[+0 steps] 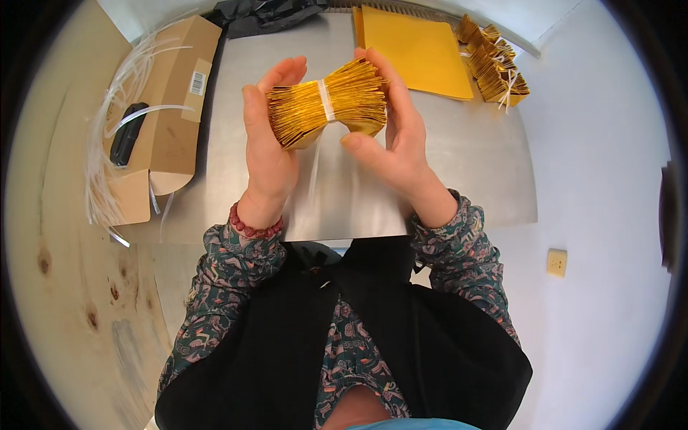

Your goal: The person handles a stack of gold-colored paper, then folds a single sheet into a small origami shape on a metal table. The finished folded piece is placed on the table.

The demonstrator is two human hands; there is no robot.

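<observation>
Between my two hands, above the metal table, is a bundle of pleated gold paper, cinched at its middle by a white tie and fanned wide at both ends. My left hand holds its left end, with the thumb and fingers around the folds. At the right end, my right hand grips with its fingers behind the paper and the thumb at the lower edge. The undersides of the folds and some fingertips are hidden by the bundle.
A cardboard box at the left bears clear plastic strips and a black tool. Flat gold sheets lie at the back right beside several tied gold bundles. Black plastic rests at the back of the metal table.
</observation>
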